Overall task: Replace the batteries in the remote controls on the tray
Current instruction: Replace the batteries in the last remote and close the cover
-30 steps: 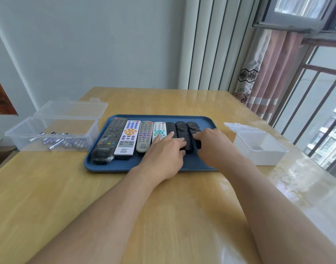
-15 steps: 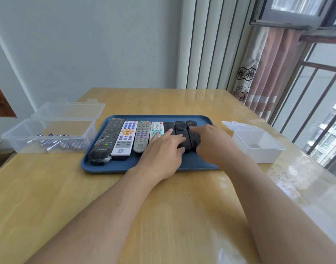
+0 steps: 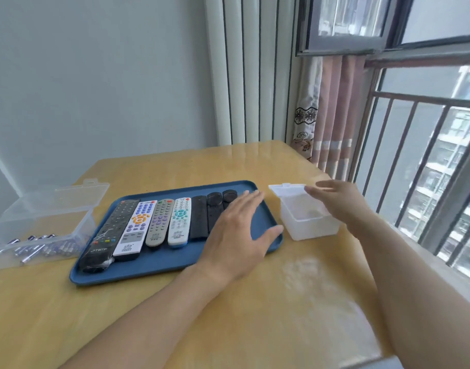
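seven remote controls (image 3: 159,225) lie side by side on the blue tray (image 3: 271,230) on the wooden table (image 3: 281,302). left hand (image 3: 239,233) hovers flat over the tray's right end, fingers spread, holding nothing. right hand (image 3: 337,201) hangs open above the small white box (image 3: 305,225) just beside the tray. batteries (image 3: 42,249) sit in the clear box (image 3: 42,219) at the left.

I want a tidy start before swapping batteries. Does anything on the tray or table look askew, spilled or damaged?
Nothing stands out. The remotes lie side by side, face up, on the blue tray. The batteries sit inside the clear box on the left, and the white box stands upright, lid open. Both the left hand and right hand hold nothing.
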Motion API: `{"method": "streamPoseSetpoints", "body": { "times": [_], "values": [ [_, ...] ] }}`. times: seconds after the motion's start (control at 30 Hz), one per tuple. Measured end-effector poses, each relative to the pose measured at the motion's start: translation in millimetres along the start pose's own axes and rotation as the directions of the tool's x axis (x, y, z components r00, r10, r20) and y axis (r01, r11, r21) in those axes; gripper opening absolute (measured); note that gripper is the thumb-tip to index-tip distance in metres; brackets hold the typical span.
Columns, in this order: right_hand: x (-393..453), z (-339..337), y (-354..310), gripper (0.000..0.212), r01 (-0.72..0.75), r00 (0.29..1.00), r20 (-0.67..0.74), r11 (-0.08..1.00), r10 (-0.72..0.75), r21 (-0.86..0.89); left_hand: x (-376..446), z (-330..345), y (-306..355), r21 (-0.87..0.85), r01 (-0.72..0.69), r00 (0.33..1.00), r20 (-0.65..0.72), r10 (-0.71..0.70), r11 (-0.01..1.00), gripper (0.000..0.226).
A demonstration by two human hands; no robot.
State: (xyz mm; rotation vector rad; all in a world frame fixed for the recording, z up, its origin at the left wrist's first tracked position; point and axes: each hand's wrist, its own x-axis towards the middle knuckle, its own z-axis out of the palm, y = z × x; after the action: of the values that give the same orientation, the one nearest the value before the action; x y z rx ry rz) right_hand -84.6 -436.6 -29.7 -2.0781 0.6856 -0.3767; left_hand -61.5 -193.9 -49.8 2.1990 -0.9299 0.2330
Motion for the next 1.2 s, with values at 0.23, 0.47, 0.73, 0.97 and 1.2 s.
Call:
{"method": "streamPoseSetpoints", "body": {
  "times": [0.23, 0.47, 0.73, 0.97, 1.2],
  "values": [
    [32, 14, 35, 0.046, 0.033, 0.999, 0.011, 0.999, -0.033, -0.015, 56, 33, 25, -0.304, 0.468, 0.867, 0.34, -0.365, 0.83, 0.145],
    [36, 16, 38, 0.067, 0.056, 0.998, -0.044, 0.977, -0.048, 0.205, 70, 42, 21, -0.333, 0.455, 0.885, 0.272, -0.378, 0.826, 0.15],
    [16, 9, 12, 0.048, -0.168, 0.984, 0.135, 0.857, 0.116, 0.487, 54, 47, 15, 0.027, 0.103, 0.991, 0.084, -0.105, 0.994, 0.075],
    [16, 9, 16, 0.014, -0.123, 0.99, 0.119, 0.892, 0.079, 0.435, 50, 50, 16, 0.194, -0.052, 0.992, 0.121, 0.029, 0.98, 0.052],
    [15, 13, 17, 0.033, -0.176, 0.983, 0.143, 0.785, 0.113, 0.594, 50, 50, 19, 0.186, -0.046, 0.991, 0.129, 0.022, 0.981, 0.05]
  ]
}}
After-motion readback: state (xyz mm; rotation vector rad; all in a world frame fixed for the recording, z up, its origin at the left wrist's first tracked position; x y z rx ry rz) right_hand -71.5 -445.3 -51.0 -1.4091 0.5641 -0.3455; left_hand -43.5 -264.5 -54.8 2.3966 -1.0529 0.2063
